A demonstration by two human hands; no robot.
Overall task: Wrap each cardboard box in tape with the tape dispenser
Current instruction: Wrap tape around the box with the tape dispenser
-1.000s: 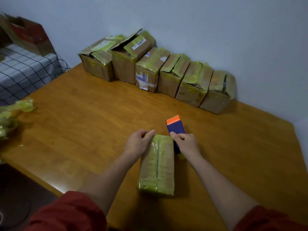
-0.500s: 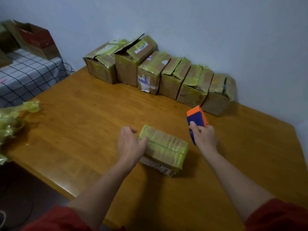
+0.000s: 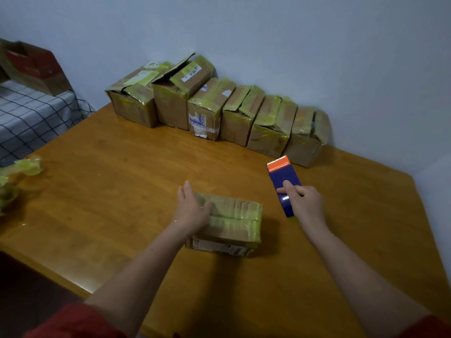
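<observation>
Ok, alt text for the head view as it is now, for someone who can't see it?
A person's left hand rests flat on a tape-wrapped cardboard box on a wooden table, while the right hand grips a blue and orange tape dispenser to its right. A row of taped boxes stands against the wall behind.

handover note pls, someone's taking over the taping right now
Left hand: fingers straight, flat against the left end of the near box.
Right hand: grips the tape dispenser, right of that box, apart from it.
Done: near box has tape over its top; row of taped boxes along the wall.
Left: near box's front face looks bare; one row box has a raised flap.
</observation>
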